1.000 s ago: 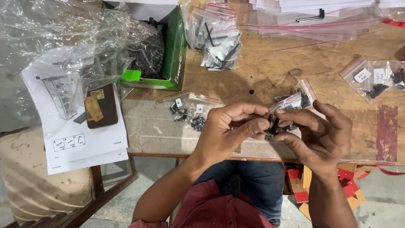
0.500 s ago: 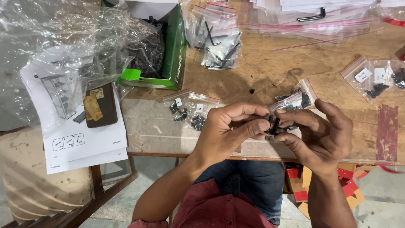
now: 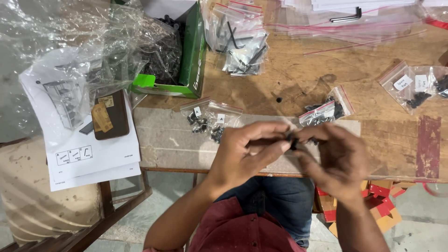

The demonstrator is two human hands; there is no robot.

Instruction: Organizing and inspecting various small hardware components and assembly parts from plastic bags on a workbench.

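My left hand (image 3: 249,154) and my right hand (image 3: 333,156) meet over the near edge of the wooden table (image 3: 326,79). Their fingertips pinch a small black part (image 3: 293,140) between them; the motion blur hides its shape. Just beyond my right hand lies a small clear zip bag of black hardware (image 3: 326,109). Two more small bags of dark screws (image 3: 207,121) lie just left of my left hand.
A green box (image 3: 193,56) with black parts under crumpled clear plastic (image 3: 70,42) stands at the back left. An instruction sheet (image 3: 79,135) with a brown phone-like slab (image 3: 111,114) hangs over the left edge. Bags with hex keys (image 3: 238,39) and more labelled bags (image 3: 413,86) lie farther back.
Both hands have shifted slightly left and closer together, with the right hand's fingers now curled over the small part. The bags and the box have not moved.
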